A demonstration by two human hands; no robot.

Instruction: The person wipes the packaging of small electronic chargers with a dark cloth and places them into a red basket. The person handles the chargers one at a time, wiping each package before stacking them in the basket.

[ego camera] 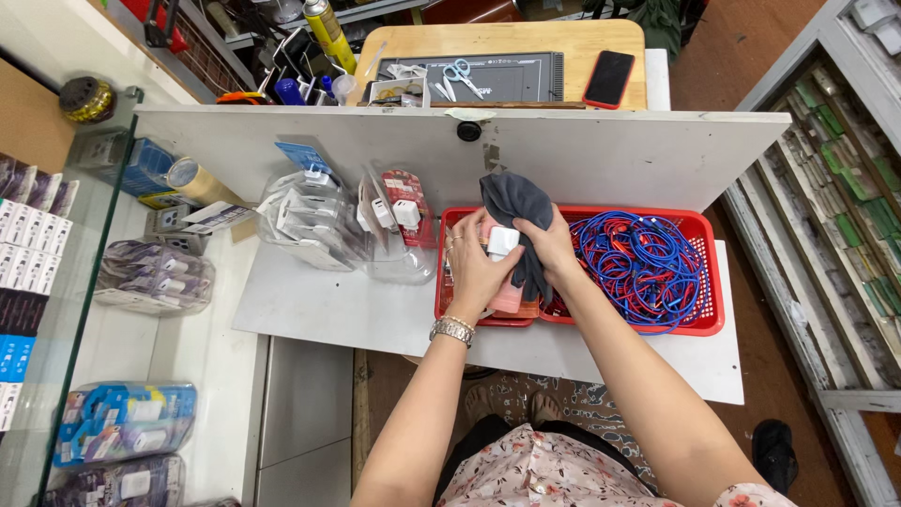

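**Wiping a white charger over the red basket**

I see my left hand (pixel 474 268) closed around a small white charger (pixel 503 241), held just above the red basket (pixel 709 282). My right hand (pixel 549 246) grips a dark grey cloth (pixel 514 202) pressed against it. I judge the wipe to be midway. Bagged chargers (pixel 310 225) lie left of the basket, red and blue cables (pixel 638 263) inside it.

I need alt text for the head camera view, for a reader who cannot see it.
Two bare hands hold a small white charger block over a red basket; the right hand wipes it with a dark grey cloth, the left hand steadies it. Blue and red cables fill the basket.
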